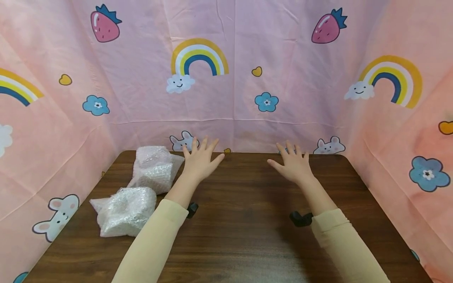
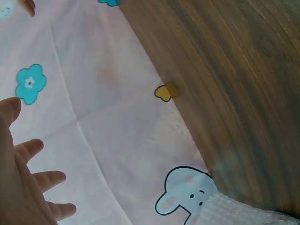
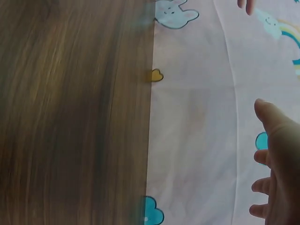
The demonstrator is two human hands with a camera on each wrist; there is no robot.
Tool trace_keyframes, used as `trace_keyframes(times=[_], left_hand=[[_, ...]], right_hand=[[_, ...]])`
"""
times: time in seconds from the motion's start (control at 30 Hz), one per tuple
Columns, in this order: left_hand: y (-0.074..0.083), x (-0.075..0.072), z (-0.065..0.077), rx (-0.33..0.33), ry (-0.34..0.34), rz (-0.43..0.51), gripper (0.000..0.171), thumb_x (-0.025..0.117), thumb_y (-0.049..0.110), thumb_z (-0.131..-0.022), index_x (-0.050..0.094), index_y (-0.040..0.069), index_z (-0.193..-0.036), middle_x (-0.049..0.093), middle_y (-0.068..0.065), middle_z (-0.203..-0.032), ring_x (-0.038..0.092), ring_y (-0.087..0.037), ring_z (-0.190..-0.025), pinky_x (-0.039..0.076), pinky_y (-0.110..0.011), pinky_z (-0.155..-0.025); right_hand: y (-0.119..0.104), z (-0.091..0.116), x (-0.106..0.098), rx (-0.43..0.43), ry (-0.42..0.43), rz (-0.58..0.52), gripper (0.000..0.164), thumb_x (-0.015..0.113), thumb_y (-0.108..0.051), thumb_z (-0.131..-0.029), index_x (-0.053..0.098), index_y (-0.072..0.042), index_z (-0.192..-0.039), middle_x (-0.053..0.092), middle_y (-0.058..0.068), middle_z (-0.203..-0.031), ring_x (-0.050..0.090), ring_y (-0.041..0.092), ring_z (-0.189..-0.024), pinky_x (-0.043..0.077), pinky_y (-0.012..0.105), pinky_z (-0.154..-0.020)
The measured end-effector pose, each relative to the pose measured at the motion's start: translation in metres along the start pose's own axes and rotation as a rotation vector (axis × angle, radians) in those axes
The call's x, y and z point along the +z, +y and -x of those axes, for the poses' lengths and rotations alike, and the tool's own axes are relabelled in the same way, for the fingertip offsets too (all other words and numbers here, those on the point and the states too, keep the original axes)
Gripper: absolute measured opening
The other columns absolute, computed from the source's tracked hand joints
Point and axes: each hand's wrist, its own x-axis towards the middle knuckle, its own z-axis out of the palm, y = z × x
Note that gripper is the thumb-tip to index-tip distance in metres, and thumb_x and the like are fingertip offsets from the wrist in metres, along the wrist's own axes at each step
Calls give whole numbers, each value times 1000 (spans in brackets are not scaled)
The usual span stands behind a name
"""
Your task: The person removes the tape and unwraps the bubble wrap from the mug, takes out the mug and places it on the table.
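Nearest, two pale sleeves reach in over a dark wood-grain counter. At left, on the near part of it, lies a bubble-wrapped bundle, rounded, with a dip in its top and a loose flap of wrap at its left corner. What is inside cannot be made out. It looks light; the wrap should give softly under the fingers and be somewhat slippery, while the contents may be fragile. A broad, gentle hold round both sides of the body seems safer than tugging the flap.

Black wrist pieces sit by the cuffs. Farther along the left side is more bubble wrap, lumpy, one bundle or two, I cannot tell; it would likewise suit a hold at its thick middle, rather than its thin edges.

Farther still, the left hand and right hand hang well apart, fingers spread, holding nothing. Beyond them hangs pink printed fabric.
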Motion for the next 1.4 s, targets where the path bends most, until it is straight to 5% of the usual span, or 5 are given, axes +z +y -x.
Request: trace_keyframes(times=[0.77,1.13,1.4], left_hand=[[1,-32,45,65,110,101,61,38,59,-96,36,28,-149,29,-11,-153,17,-41,-140,9,-64,-106],[-19,-55,70,87,149,187,64,39,58,-97,41,16,-146,38,-15,-148,28,-37,-137,19,-65,-104],[-38,-59,86,104,177,213,58,45,50,-98,49,10,-140,45,-16,-142,35,-37,-133,24,-58,-105]], right_hand=[[-37,20,1,-123,115,-56,81,43,-67,-91,28,-16,-152,20,16,-156,17,40,-140,11,66,-105],[-63,30,8,-193,149,-142,79,44,-66,-91,28,-19,-152,25,14,-154,26,39,-137,17,64,-104],[-80,35,20,-214,156,-222,76,45,-64,-92,28,-21,-152,27,12,-154,26,32,-138,19,59,-106]])
